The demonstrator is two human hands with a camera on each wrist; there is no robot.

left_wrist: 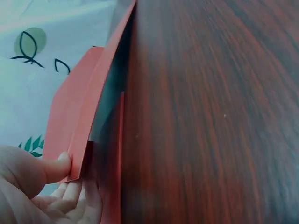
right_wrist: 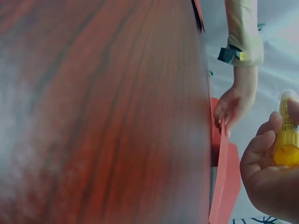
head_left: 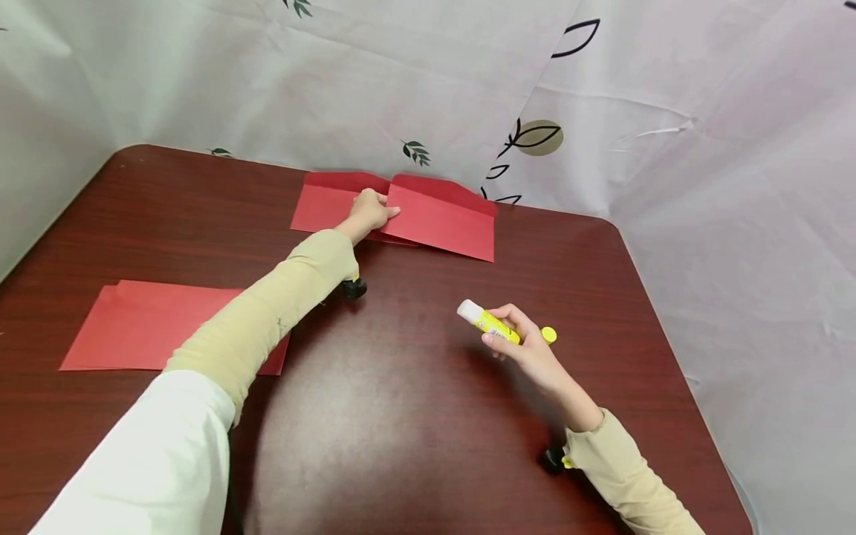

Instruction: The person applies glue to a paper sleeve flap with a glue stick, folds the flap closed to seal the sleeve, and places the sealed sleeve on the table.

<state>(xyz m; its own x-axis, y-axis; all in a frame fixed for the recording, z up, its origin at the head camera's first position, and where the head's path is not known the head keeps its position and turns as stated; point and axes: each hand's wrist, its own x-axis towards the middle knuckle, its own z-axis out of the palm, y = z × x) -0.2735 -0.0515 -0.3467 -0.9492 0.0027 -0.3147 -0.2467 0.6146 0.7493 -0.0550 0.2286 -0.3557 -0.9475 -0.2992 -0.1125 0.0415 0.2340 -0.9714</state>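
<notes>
On the near left of the dark reddish-brown wooden table (head_left: 414, 416) lies a flat stack of red paper sheets (head_left: 154, 327), partly under the beige-sleeved left forearm, untouched by either hand. Further back, near the table's far edge, the left hand (head_left: 369, 212) pinches the near corner of a folded red paper envelope (head_left: 444, 217), thumb on one side and fingers on the other. A second red envelope (head_left: 328, 202) lies flat just left of that hand, partly under it. The held envelope's long axis runs left to right along the far edge, and it extends rightward from the pinch. The left hand is plainly the nearer one to it.

To the right and closer to the person, the right hand (head_left: 528, 343) curls its fingers round a yellow glue stick with a white cap (head_left: 491, 322). The stick's capped end points up and left toward the envelopes, well apart from them.

The left wrist view shows what the head view cannot: the thumb (left_wrist: 58, 167) pressed on the paper's edge, and the flap (left_wrist: 77, 105) lifted off the tabletop. The right wrist view shows the stick's yellow base (right_wrist: 286, 154) seated in the curled fingers
</notes>
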